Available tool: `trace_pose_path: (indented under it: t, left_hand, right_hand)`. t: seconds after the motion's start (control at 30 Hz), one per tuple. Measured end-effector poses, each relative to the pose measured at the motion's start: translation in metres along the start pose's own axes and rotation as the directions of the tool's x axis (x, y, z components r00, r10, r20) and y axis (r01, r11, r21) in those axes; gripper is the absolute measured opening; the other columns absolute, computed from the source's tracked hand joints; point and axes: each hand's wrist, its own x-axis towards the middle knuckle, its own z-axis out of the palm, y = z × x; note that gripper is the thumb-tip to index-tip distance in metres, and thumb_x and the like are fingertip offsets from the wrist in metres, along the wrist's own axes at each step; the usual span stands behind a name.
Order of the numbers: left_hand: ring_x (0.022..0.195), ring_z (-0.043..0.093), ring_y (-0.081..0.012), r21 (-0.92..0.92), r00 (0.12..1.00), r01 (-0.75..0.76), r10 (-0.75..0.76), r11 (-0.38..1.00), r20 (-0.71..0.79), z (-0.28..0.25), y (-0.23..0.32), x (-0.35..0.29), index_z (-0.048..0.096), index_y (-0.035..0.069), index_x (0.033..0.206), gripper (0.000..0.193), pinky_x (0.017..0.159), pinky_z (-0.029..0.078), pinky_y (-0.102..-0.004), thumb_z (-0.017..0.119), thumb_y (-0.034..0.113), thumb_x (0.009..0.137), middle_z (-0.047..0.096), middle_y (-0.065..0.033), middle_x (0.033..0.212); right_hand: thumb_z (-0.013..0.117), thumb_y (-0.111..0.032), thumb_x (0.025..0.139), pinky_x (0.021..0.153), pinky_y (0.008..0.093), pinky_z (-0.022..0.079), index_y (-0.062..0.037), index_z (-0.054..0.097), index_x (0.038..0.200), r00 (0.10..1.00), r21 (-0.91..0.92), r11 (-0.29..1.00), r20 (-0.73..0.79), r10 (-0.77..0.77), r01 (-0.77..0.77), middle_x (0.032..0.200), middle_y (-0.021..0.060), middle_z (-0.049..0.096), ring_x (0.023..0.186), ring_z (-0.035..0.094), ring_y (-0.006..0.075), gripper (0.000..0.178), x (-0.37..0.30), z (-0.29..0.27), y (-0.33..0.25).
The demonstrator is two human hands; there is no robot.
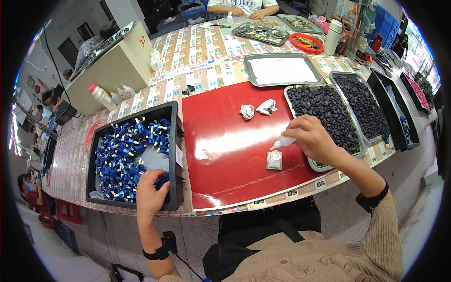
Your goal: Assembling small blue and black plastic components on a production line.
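My left hand reaches over the near right corner of a black bin, thumb and fingers apart among small blue pieces with pale tips. Its fingertips are partly hidden, and I see no piece clearly held. My right hand grips a small white squeeze bottle tilted down to the left. The bottle's nozzle is just above a small square block with a round, clear-looking top. That block sits on the red mat; whether the nozzle touches it I cannot tell.
Two crumpled white wads lie on the mat. At right stand trays of dark pieces; behind is a white-lined tray. Several bottles stand beside a beige box. Across the table, a person's hands are near another tray.
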Motion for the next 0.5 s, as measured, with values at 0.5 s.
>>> trace_pose_path:
  t: [0.5]
  left_hand:
    - [0.101, 0.06, -0.0231, -0.041, 0.976, 0.172, -0.165, 0.984, 0.139, -0.01, -0.009, 0.004, 0.06, 0.004, 0.115, 0.044, 0.087, 0.048, -0.0297, 0.066, -0.001, 0.072, 0.058, -0.0103, 0.11]
  right_hand:
    - [0.069, -0.005, 0.077, 0.081, 0.0309, 0.051, -0.0014, 0.058, 0.105, 0.811, 0.538, 0.623, 0.236, 0.535, -0.568, 0.098, 0.0105, 0.066, 0.09, 0.066, 0.0201, 0.03, 0.057, 0.096, 0.033]
